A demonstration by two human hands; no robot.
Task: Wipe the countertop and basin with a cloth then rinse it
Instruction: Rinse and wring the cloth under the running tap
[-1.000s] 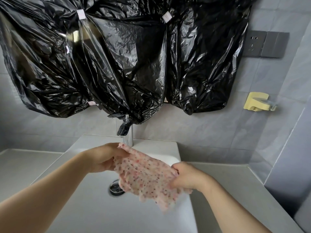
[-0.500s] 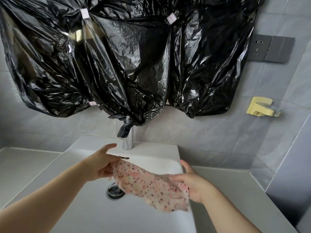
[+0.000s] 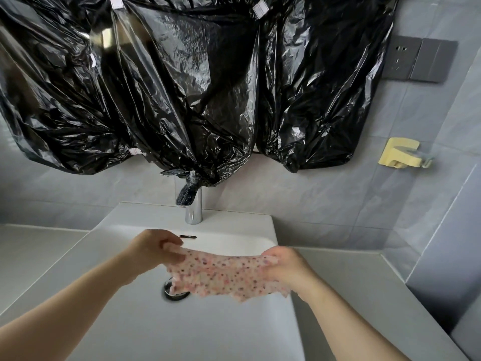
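Both hands are gripping the cloth over the basin: the left hand is pinching its left edge and the right hand is clutching its right edge, so it is hanging spread between them above the drain. The tap is standing behind, under black plastic covering the wall.

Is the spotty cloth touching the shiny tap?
Apart. The head view shows bare white basin between the cloth and the tap.
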